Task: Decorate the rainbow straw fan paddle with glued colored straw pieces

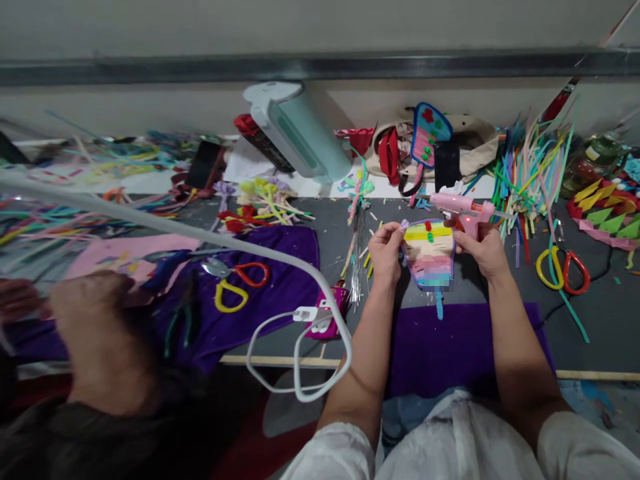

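Note:
My left hand (386, 252) pinches the left edge of a small striped paper craft piece (430, 257), shaped like a fan with yellow, pink and blue bands. My right hand (479, 248) is closed round a pink glue gun (463, 209) whose red light is lit; its nozzle points left over the top of the craft piece. Both hands hover above a purple felt sheet (450, 347) on the grey table (590, 320).
Red-and-yellow scissors (563, 269) lie to the right, another pair (235, 283) on purple felt at left. Coloured strips (530, 167) pile at the back right, a teal device (300, 133) at the back. A white cable (300, 360) loops in front. Another person (95, 347) sits at left.

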{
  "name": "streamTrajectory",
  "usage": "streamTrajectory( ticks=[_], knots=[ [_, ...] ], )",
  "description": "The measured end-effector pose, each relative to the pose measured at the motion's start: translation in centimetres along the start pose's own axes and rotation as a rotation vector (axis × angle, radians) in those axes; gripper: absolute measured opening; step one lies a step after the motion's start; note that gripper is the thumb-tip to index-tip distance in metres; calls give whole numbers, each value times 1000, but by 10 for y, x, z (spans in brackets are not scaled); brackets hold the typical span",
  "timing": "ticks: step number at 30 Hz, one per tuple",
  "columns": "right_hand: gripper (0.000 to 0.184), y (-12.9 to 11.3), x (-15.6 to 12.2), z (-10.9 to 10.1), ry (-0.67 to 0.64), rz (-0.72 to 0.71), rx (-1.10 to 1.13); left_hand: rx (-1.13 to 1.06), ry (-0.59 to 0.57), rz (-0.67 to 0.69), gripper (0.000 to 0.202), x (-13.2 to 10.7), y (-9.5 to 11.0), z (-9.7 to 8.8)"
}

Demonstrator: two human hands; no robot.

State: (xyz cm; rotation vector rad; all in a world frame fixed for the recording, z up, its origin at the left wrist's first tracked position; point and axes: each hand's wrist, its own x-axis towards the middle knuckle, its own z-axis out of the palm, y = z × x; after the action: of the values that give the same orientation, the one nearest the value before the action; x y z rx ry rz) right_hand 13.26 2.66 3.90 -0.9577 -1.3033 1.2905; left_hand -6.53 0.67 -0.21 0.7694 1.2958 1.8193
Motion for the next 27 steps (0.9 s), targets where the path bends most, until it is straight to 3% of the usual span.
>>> streamTrajectory(
  ticks=[6, 15, 27],
  knots=[
    [31, 5, 3, 5, -71, 50, -90, -10, 44, 32, 29, 1, -1, -1],
    [37, 16, 0, 8, -115, -22, -190, 26, 61, 88, 27, 0, 0, 0],
    [42, 17, 1, 6, -158, -16, -214, -39, 76, 86, 25, -1, 2, 2]
  ],
)
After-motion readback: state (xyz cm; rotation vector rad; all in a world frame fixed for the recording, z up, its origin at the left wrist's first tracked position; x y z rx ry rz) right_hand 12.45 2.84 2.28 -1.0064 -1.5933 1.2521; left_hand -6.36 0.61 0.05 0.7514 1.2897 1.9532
